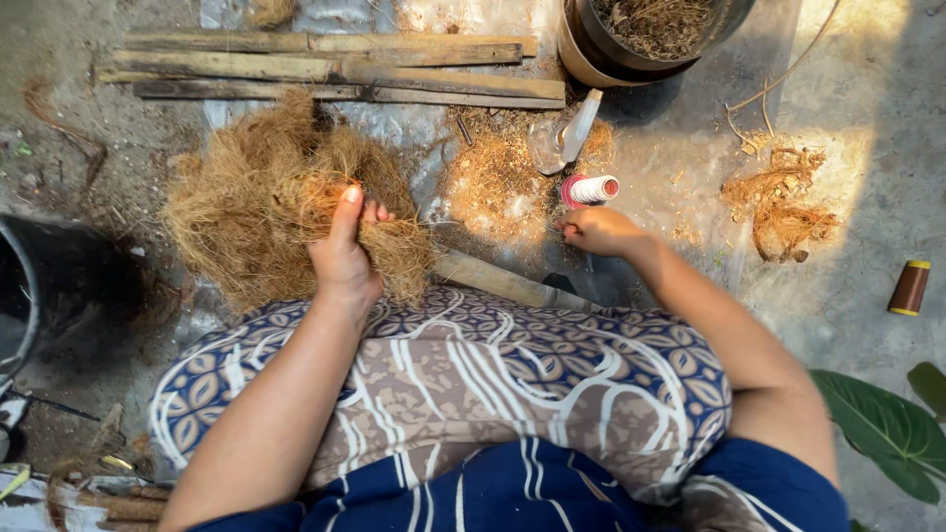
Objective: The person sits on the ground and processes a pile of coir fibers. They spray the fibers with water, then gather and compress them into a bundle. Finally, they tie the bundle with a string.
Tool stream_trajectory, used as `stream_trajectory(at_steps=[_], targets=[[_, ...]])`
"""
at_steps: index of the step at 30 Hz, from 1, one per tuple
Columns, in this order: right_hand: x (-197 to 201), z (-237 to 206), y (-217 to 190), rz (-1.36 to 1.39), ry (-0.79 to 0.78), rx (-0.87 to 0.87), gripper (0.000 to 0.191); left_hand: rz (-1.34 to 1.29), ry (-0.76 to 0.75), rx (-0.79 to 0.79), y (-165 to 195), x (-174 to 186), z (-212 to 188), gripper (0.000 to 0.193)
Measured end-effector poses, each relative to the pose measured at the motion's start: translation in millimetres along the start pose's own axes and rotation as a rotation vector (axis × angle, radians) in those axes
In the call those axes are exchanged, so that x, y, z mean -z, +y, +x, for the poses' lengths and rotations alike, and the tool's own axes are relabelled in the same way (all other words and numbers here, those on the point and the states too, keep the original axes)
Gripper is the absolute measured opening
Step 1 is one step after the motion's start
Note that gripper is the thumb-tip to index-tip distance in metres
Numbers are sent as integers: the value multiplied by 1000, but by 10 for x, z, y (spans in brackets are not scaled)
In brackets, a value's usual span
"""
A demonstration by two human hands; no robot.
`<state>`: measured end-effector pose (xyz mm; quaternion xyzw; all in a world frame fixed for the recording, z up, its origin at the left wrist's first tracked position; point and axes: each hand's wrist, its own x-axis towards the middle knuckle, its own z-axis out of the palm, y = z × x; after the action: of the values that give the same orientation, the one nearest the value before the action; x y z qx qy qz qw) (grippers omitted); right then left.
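Note:
My left hand [345, 251] grips a tuft of brown coconut fibre, pulled from the big loose fibre pile [246, 212] on the ground in front of my knees. My right hand [598, 232] rests closed on the ground just below a white thread spool with a pink end [589, 189]; its fingers are curled, and what they pinch is too small to see. A patterned cloth [473, 384] covers my lap.
Wooden slats [335, 69] lie at the back. A dark pot of fibre [641, 34] stands top right, a clear plastic bottle [564, 138] beside it. A brown spool [909, 287] lies far right, fibre scraps [783, 202] near it. A bamboo piece [503, 283] lies by my knee.

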<state>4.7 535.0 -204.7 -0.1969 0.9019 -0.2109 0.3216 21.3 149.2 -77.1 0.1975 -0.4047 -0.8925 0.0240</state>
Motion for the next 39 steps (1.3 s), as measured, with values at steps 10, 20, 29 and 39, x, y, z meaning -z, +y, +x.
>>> stream_trajectory(at_steps=[10, 20, 29, 39], targets=[[-703, 667, -85, 57, 495, -135, 26, 81, 76, 206, -293, 224, 219, 15], [-678, 870, -69, 258, 530, -31, 12, 6, 105, 265, -408, 357, 393, 15], [-347, 850, -335, 978, 167, -2, 8, 37, 128, 174, -337, 206, 305, 9], [957, 44, -1575, 378, 280, 118, 15, 9, -65, 105, -243, -113, -246, 12]])
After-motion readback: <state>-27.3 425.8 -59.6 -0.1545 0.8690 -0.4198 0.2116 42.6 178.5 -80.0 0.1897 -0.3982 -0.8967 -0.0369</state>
